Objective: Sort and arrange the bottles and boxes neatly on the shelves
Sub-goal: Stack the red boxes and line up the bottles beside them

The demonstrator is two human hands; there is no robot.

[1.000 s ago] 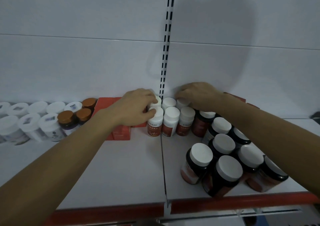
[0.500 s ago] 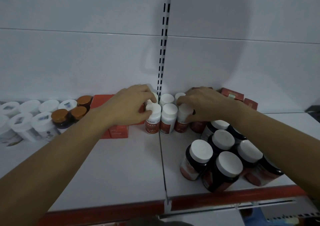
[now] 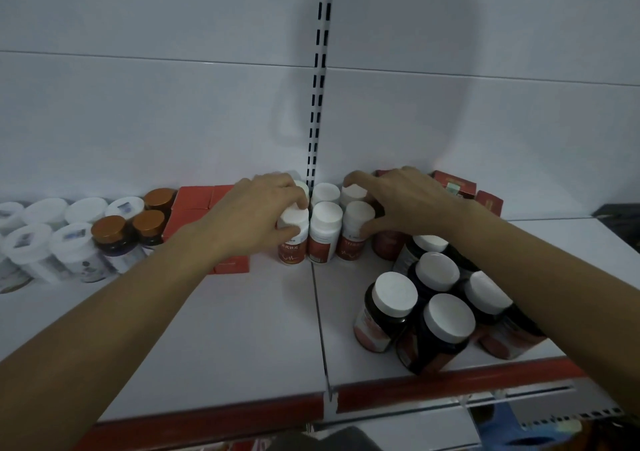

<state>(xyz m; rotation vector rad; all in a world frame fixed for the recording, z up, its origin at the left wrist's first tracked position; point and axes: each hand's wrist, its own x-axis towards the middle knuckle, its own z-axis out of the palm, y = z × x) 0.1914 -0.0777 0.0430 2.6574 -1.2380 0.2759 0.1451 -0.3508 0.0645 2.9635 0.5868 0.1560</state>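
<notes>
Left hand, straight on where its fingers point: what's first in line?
The left hand grips the front-left small bottle; pushing on, that bottle would likely meet the middle bottle beside it.

Red labels on the white-capped bottles [image 3: 323,232] carry print too blurred to read.

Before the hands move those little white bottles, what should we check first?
1. Left hand holding the left front bottle: ok, fingers curl over its cap.
2. Right hand holding the right front bottle: ok, thumb on its side.
3. Small white bottles upright: ok for those showing.
4. Room behind them at the back wall: cannot tell, the hands hide it.
5. Right forearm clear of the dark jars: not ok, it passes just over them and might bump one.
</notes>
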